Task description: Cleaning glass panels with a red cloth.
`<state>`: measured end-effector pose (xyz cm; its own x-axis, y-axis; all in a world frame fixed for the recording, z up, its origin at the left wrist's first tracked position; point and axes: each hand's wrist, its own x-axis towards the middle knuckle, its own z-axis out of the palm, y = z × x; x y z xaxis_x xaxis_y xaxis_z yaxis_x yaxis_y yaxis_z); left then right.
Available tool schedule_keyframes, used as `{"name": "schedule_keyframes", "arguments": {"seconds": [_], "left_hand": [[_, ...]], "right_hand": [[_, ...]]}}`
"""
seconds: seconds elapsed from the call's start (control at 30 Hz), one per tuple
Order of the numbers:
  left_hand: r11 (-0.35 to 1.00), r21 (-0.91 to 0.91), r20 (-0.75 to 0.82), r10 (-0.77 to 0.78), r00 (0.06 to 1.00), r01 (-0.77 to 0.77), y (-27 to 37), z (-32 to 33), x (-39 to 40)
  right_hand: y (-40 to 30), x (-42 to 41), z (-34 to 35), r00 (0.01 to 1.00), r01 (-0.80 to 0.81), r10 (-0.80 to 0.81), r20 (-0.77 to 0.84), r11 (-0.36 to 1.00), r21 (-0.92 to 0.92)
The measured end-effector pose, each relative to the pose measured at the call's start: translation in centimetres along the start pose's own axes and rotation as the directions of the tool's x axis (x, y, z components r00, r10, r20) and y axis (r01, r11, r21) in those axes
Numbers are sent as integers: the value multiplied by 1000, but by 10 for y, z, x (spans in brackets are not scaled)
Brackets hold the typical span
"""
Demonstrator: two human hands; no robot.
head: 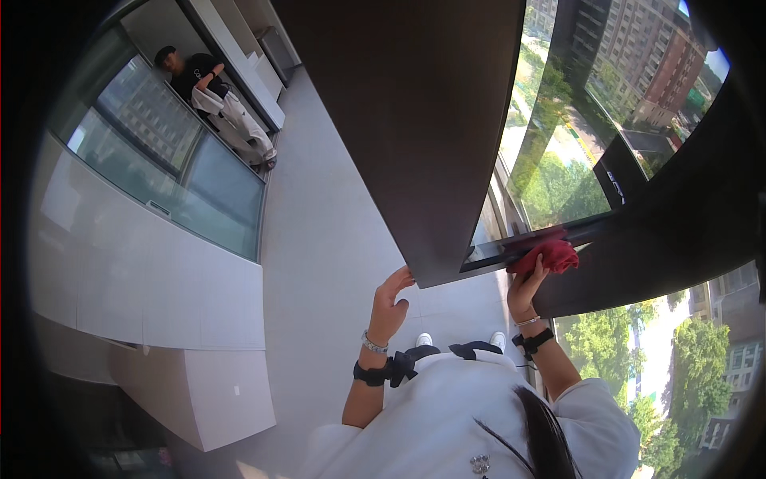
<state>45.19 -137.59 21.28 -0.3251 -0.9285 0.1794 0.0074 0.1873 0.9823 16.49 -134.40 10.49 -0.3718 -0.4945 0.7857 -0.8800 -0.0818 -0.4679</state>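
My left hand (389, 304) is raised at the lower corner of a tall dark panel (413, 138), its fingertips at the edge and its thumb apart from the fingers. Whether those fingers press on the panel is hard to tell. In my right hand (525, 292) is a crumpled red cloth (552, 257), held against the lower bar of a dark frame (491, 261). Behind that bar a glass pane (562, 179) shows trees and buildings. Part of the cloth looks blurred along the bar.
White cabinets (179, 299) line the left side, with a drawer front or box (230, 395) jutting out. Another person (206, 84) stands at the far left by a glass sliding door (173, 149). Grey floor (317, 209) runs between. A window (658, 359) lies to my right.
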Motion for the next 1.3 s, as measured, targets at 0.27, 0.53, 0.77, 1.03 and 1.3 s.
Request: {"name": "schedule_keyframes", "arguments": {"seconds": [0.27, 0.53, 0.77, 1.03, 1.3], "left_hand": [[999, -34, 52, -18, 998, 20, -8, -7, 3], [999, 10, 89, -37, 995, 36, 1, -11, 3], [998, -51, 113, 42, 993, -36, 8, -5, 5], [995, -49, -151, 77, 986, -86, 4, 11, 1], [996, 80, -325, -2, 946, 29, 0, 13, -3]], "right_hand": [[-124, -14, 33, 759, 173, -501, 416, 771, 613], [-136, 19, 14, 826, 53, -394, 403, 766, 640], [25, 31, -19, 988, 152, -154, -6, 981, -124], [107, 294, -118, 881, 22, -99, -462, 985, -169], [-23, 358, -147, 861, 413, -432, -269, 902, -128]]}}
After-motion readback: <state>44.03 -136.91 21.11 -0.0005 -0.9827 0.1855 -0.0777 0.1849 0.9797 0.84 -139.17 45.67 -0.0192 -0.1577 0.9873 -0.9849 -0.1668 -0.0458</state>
